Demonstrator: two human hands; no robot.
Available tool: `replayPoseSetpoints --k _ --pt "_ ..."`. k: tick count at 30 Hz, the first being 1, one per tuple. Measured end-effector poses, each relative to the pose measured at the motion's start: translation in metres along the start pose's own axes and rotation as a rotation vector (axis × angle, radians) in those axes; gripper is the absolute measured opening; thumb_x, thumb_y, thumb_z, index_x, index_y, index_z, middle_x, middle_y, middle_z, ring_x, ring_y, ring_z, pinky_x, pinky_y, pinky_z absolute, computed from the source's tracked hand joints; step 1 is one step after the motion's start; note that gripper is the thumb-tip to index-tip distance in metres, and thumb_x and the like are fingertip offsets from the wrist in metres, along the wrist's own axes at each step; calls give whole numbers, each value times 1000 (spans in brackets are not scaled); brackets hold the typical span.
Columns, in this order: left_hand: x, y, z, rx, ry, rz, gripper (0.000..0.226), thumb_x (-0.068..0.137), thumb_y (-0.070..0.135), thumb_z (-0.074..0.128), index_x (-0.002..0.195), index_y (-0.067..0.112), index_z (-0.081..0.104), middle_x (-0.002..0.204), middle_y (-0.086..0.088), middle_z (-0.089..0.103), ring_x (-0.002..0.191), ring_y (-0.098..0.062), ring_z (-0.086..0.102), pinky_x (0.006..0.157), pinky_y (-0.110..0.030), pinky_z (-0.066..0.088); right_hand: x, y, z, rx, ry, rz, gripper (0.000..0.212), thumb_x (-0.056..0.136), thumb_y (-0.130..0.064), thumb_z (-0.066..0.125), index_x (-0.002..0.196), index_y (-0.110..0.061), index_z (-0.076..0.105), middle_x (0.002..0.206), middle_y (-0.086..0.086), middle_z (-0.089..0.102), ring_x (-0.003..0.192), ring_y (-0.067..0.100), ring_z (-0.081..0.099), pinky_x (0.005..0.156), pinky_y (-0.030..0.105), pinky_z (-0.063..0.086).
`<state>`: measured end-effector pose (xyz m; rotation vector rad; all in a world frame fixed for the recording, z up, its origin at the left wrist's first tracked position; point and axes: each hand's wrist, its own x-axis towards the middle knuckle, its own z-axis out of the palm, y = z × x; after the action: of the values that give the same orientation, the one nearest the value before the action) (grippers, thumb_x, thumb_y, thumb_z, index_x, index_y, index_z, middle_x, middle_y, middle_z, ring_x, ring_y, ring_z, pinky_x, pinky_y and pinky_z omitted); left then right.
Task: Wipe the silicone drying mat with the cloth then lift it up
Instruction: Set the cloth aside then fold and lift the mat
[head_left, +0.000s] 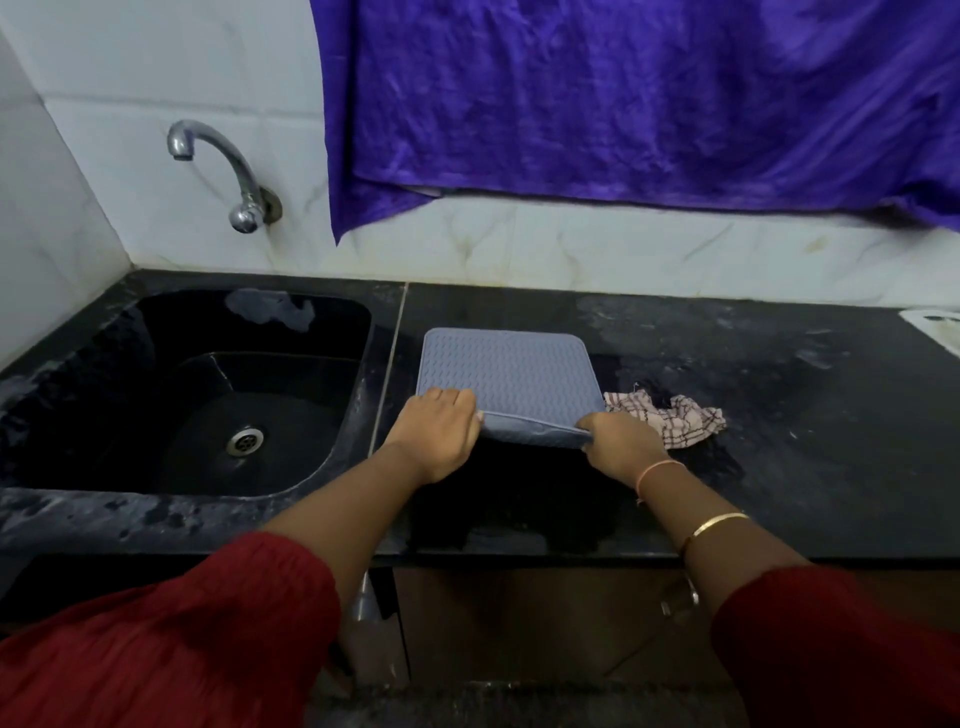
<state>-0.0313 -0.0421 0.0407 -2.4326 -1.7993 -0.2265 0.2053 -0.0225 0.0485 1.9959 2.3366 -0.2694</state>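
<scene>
The silicone drying mat (511, 376) lies straight ahead of both hands on the dark surface (779, 415), its near edge already peeled up while the far edge seems to rest flat — so the coming lift hinges on that near edge, which runs side to side between the two grips. The left hand (439, 434) pinches the near-left corner, fingers curled over the top of the mat; the right hand (621, 449) is closed on the near-right corner, its thumb side against the raised lip. Both are equally close to the mat, one at each end of the same edge, so neither has to reach. The mat looks roughly square, slightly wider across than deep, and it sags a little between the grips, which suggests it is floppy and will fold if raised unevenly. The checked cloth (670, 415) lies crumpled just beyond the right hand, touching or nearly touching the mat's right side — released, so the wiping appears done.
</scene>
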Motion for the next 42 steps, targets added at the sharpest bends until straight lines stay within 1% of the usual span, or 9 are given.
replayPoseSetpoints --k 3,7,12,15,18,24,32,38,42 --pt "16 -11 -11 10 -93 15 50 89 60 47 109 14 44 118 -8 55 109 -29 51 88 -39 39 12 8 -23 -3 22 19 22 89 -19 52 105 -17 66 112 14 65 104 32 60 86 38 49" --pt "46 -18 -40 129 -148 -33 33 91 27 52 121 13 47 127 -10 55 116 -29 51 90 -38 42 24 6 -55 26 53 27 20 90 -21 53 104 -18 67 109 14 66 99 34 61 81 39 49" --pt "97 -20 -78 164 -148 -213 32 92 23 49 121 16 60 125 -9 60 115 -29 58 88 -38 47 64 3 -106 45 30 66 24 91 -19 52 112 -14 63 118 17 62 106 33 60 87 40 48" --pt "128 -30 -87 164 -152 -355 37 94 20 46 129 12 55 131 -13 50 120 -32 51 93 -40 45 96 -4 -139 46 49 65 32 89 -11 50 120 -9 59 121 18 60 105 33 60 76 34 47" --pt "161 -43 -97 219 -119 -439 39 96 21 43 133 17 51 134 -12 44 123 -34 44 96 -41 41 131 -7 -169 75 173 38 35 88 -7 47 122 -5 57 125 20 58 110 35 57 84 34 45" --pt "228 -66 -144 -33 134 -582 33 93 9 42 123 11 56 122 -18 58 112 -38 56 87 -45 47 180 -15 -239 181 495 -55 32 84 1 46 108 -8 66 114 25 62 108 41 58 87 38 46" --pt "286 -67 -194 -686 599 -653 33 85 7 35 105 10 61 110 -19 63 96 -41 62 84 -45 54 211 -18 -299 179 836 -118 29 82 3 45 102 -9 62 105 24 62 99 44 57 74 38 45" --pt "296 -73 -197 -510 586 -674 36 89 4 37 111 14 63 115 -17 63 102 -37 59 79 -36 45 225 -14 -307 147 773 -145 28 81 3 47 102 -6 62 106 25 61 99 46 57 76 40 47" --pt "295 -80 -201 -148 486 -646 35 90 0 38 111 13 63 113 -20 61 103 -42 58 76 -40 43 226 -10 -304 76 779 -133 29 81 2 49 104 -10 62 107 23 62 101 44 57 76 38 46"
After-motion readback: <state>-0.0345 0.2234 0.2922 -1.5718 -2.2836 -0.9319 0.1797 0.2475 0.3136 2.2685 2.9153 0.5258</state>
